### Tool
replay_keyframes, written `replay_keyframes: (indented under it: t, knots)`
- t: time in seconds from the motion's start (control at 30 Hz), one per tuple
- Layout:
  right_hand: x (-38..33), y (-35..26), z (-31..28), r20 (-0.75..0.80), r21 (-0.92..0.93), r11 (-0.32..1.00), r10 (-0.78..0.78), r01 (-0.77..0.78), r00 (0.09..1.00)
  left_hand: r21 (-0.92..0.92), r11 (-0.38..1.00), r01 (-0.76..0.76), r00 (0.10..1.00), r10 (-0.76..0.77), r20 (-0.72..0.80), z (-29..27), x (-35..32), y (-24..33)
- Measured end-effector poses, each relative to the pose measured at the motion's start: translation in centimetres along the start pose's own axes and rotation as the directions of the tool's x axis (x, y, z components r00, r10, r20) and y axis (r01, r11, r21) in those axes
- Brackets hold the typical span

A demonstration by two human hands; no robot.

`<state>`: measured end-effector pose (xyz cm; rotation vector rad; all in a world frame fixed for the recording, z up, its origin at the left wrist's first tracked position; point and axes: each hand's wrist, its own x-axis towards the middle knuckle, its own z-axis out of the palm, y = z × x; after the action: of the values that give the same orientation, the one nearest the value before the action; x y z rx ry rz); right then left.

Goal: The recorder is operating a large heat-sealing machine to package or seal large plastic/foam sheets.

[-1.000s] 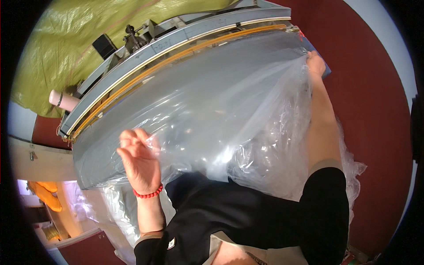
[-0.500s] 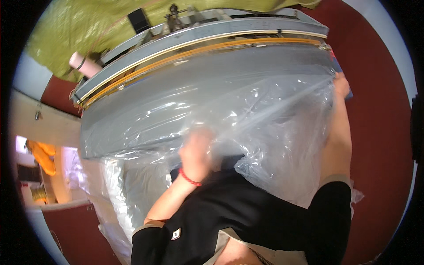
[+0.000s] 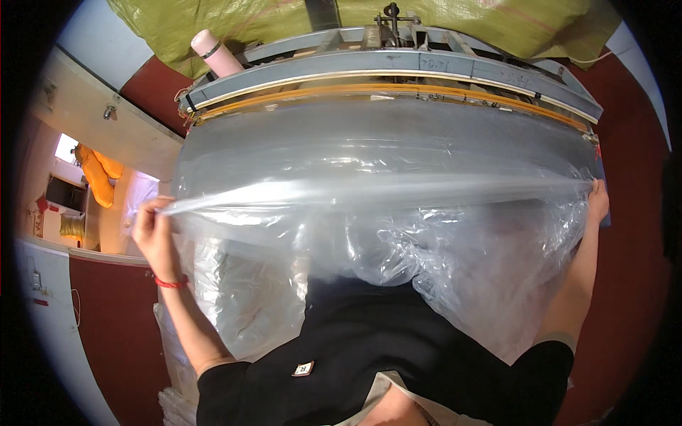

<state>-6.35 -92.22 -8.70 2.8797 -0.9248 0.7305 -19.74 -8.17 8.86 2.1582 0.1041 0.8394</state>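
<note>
Head view. The person is standing at a long grey sealing machine [image 3: 398,67] whose orange strip [image 3: 398,91] is running along its front edge. The left hand [image 3: 153,231] is pinching the left end of a clear plastic sheet [image 3: 376,195], with fingers closed on the film; a red band [image 3: 170,283] is sitting on that wrist. The right hand [image 3: 597,202] is gripping the opposite end of the same sheet at the far right, fingers closed on the edge. The two hands are holding well apart, and the film is lying in a taut fold between them, stretching across the machine's grey bed just in front of the orange strip. Below the fold, the rest of the plastic is hanging in loose, crinkled folds against the person's black top [image 3: 383,348] and trailing down on the left side.

Behind the machine, a yellow-green woven cover [image 3: 234,28] is draping over the background, and a pink cylindrical bottle [image 3: 213,50] is resting just beside the machine's left rear corner. An orange cloth [image 3: 99,174] is showing well to the left.
</note>
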Motion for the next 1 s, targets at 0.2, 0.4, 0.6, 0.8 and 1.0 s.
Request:
replay_keyframes:
  t: [0.2,0.4,0.6,0.8,1.0]
  knots:
    - [-0.2,0.1,0.1,-0.04,0.033,0.998,0.049,-0.047,0.998,0.531,0.746,-0.401,0.805,0.564,-0.185,3.5,6.4,2.8]
    - [-0.3,-0.3,-0.1,0.018,0.014,0.994,0.112,-0.112,0.994,0.587,0.721,-0.368,0.792,-0.088,0.604,9.4,0.6,-3.6]
    - [0.4,0.8,0.7,0.018,0.051,0.993,0.108,-0.108,0.994,0.602,0.721,-0.342,0.879,0.019,0.476,9.4,0.4,-8.2]
    - [0.6,1.5,1.1,0.004,0.047,0.991,0.124,-0.124,0.992,0.587,0.501,-0.636,0.734,0.627,0.26,17.1,4.5,-5.6]
    - [0.7,1.3,1.3,0.019,0.072,0.988,0.135,-0.136,0.991,0.11,0.989,0.099,0.92,-0.133,0.368,17.9,4.7,-9.3]
